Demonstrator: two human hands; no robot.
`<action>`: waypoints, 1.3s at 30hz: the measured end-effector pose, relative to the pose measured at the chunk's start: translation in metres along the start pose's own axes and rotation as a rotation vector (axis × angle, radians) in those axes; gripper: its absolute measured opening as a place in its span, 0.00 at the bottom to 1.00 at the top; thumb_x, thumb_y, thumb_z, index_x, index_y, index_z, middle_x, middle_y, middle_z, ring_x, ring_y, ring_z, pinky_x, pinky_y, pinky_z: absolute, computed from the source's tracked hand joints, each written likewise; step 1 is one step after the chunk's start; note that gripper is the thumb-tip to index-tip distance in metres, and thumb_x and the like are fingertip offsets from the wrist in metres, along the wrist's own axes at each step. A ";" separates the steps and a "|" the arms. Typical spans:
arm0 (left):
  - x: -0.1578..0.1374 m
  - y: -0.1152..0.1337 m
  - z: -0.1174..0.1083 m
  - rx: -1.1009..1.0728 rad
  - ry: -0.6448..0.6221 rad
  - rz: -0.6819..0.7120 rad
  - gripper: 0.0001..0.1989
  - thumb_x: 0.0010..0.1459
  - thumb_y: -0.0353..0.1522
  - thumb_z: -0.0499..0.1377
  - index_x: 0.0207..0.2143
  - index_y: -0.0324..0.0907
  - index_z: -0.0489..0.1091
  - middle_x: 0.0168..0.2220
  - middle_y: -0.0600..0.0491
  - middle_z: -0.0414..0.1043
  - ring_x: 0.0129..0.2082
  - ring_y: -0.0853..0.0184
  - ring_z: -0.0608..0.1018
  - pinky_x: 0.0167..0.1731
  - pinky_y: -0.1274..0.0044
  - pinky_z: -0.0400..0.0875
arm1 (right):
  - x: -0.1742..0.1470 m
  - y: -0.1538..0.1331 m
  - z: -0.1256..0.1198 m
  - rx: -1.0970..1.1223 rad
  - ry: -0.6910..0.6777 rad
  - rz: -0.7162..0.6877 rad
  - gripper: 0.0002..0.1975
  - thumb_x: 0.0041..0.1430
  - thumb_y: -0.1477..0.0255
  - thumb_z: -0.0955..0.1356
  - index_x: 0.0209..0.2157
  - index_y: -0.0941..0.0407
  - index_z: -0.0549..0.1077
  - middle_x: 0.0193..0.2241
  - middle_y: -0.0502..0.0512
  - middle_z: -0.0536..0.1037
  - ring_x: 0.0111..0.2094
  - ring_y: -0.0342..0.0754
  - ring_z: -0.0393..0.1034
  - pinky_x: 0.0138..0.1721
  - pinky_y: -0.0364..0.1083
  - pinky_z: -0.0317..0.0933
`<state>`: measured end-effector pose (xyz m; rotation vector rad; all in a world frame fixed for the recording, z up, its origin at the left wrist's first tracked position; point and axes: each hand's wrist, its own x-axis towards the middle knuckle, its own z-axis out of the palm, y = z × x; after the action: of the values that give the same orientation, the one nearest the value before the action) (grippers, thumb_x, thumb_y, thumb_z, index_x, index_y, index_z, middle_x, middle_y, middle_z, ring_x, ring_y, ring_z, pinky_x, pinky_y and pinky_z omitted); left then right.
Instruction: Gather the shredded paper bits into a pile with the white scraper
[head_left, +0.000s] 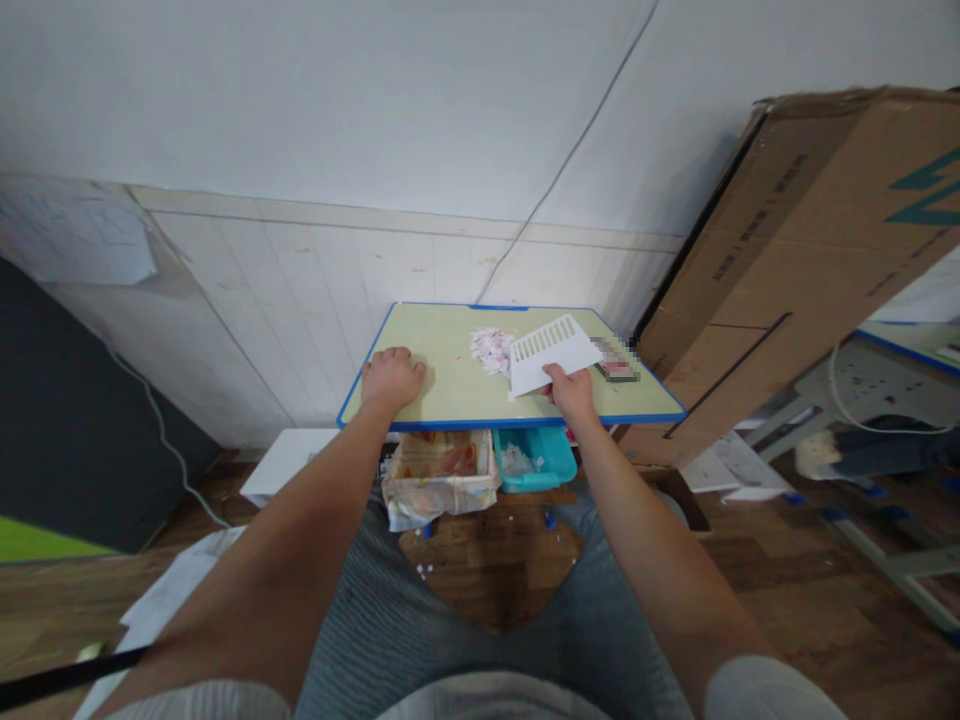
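Observation:
My right hand [572,392] grips the near edge of a white card [551,362], thumb on top. A row of narrow slots runs along the card's far side. Left of it, partly touching or overlapped by it, lies a pile of small pinkish-white paper pieces [490,349]. My left hand [393,380] rests palm down on the left of the small table [442,395], holding nothing visible. Its fingers look loosely bent and apart. Beside the card on the right is a flat object [618,362], blurred by pixels.
Under the tabletop stand a cloth-lined basket [442,490] and a turquoise bin [551,462] with whitish pieces inside. A tall cardboard box [810,250] leans at the right. The wall [337,260] borders the table's far side, with a cable [559,170] hanging down it.

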<state>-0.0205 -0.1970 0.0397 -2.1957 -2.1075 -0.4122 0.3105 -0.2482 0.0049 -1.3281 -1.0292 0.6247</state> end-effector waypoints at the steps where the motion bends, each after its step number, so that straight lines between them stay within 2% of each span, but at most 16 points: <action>1: 0.000 0.000 0.001 0.003 0.001 0.001 0.30 0.81 0.41 0.51 0.69 0.32 0.79 0.73 0.29 0.79 0.73 0.39 0.77 0.71 0.53 0.73 | -0.001 -0.001 0.000 -0.001 -0.006 0.008 0.08 0.54 0.63 0.73 0.24 0.50 0.76 0.14 0.51 0.74 0.18 0.50 0.66 0.20 0.47 0.62; 10: 0.002 -0.002 0.004 -0.003 0.005 0.004 0.29 0.80 0.41 0.52 0.69 0.32 0.79 0.72 0.29 0.79 0.73 0.39 0.78 0.70 0.55 0.74 | -0.007 -0.013 -0.003 0.017 -0.027 0.067 0.07 0.44 0.63 0.71 0.25 0.51 0.75 0.16 0.49 0.73 0.19 0.49 0.66 0.18 0.46 0.61; 15: 0.001 -0.002 0.004 -0.009 0.011 -0.005 0.29 0.81 0.41 0.52 0.69 0.34 0.79 0.72 0.30 0.79 0.73 0.40 0.78 0.70 0.55 0.74 | -0.009 -0.017 -0.002 0.033 -0.024 0.074 0.07 0.45 0.62 0.71 0.25 0.50 0.73 0.16 0.49 0.72 0.17 0.47 0.62 0.17 0.46 0.57; 23: 0.000 -0.001 0.002 -0.011 0.016 -0.004 0.29 0.81 0.42 0.52 0.69 0.34 0.80 0.72 0.30 0.79 0.72 0.41 0.79 0.70 0.55 0.74 | -0.010 -0.018 -0.003 0.035 -0.027 0.087 0.07 0.43 0.64 0.71 0.26 0.51 0.74 0.17 0.49 0.73 0.18 0.48 0.64 0.19 0.47 0.61; 29: -0.001 -0.001 0.001 -0.020 0.012 -0.001 0.30 0.80 0.42 0.51 0.69 0.33 0.80 0.72 0.28 0.79 0.73 0.39 0.78 0.70 0.54 0.73 | -0.008 -0.015 -0.002 0.062 0.034 0.076 0.10 0.44 0.63 0.72 0.29 0.52 0.77 0.21 0.51 0.78 0.20 0.50 0.67 0.18 0.46 0.61; 35: 0.001 -0.002 0.003 -0.032 0.017 -0.002 0.30 0.79 0.42 0.51 0.69 0.34 0.80 0.73 0.28 0.78 0.73 0.38 0.78 0.70 0.52 0.73 | -0.005 -0.007 -0.001 0.083 0.145 0.036 0.13 0.45 0.62 0.70 0.33 0.53 0.78 0.25 0.52 0.81 0.27 0.53 0.73 0.21 0.46 0.64; 39: 0.001 -0.002 0.003 -0.017 0.013 0.000 0.30 0.80 0.42 0.51 0.70 0.33 0.79 0.72 0.28 0.79 0.72 0.39 0.78 0.70 0.53 0.73 | -0.006 -0.006 -0.001 0.077 0.153 0.003 0.13 0.44 0.62 0.71 0.32 0.53 0.78 0.26 0.53 0.83 0.29 0.53 0.75 0.23 0.46 0.65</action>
<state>-0.0218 -0.1956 0.0370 -2.1958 -2.1059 -0.4455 0.3074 -0.2544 0.0095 -1.2897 -0.8716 0.5505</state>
